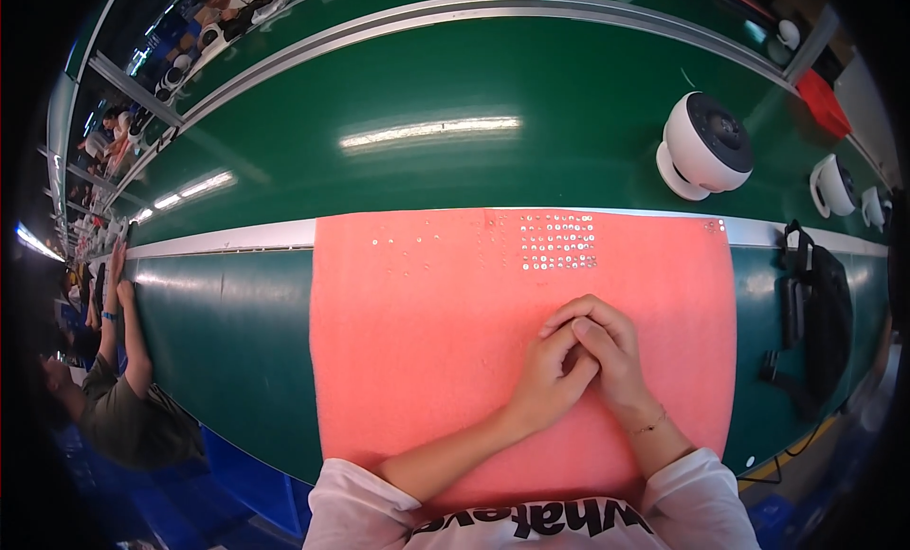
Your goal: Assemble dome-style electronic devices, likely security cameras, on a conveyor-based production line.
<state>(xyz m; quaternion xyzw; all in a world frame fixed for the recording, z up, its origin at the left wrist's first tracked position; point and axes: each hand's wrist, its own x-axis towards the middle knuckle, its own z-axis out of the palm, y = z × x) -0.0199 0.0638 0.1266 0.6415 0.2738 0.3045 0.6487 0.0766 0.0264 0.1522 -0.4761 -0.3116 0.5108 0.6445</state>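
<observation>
At 12 o'clock from the clasped, seemingly empty left hand (553,375) and right hand (615,362), I see shiny parts (559,239) gridded, presumably for separation.

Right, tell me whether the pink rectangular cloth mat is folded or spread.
Spread: the pink rectangular cloth mat lies flat on the glossy green table, both side edges showing.

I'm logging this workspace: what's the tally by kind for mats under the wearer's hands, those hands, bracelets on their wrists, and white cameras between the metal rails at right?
Pink mat: 1
Hands: 2
Bracelet: 1
White cameras: 3
Total: 7
</observation>
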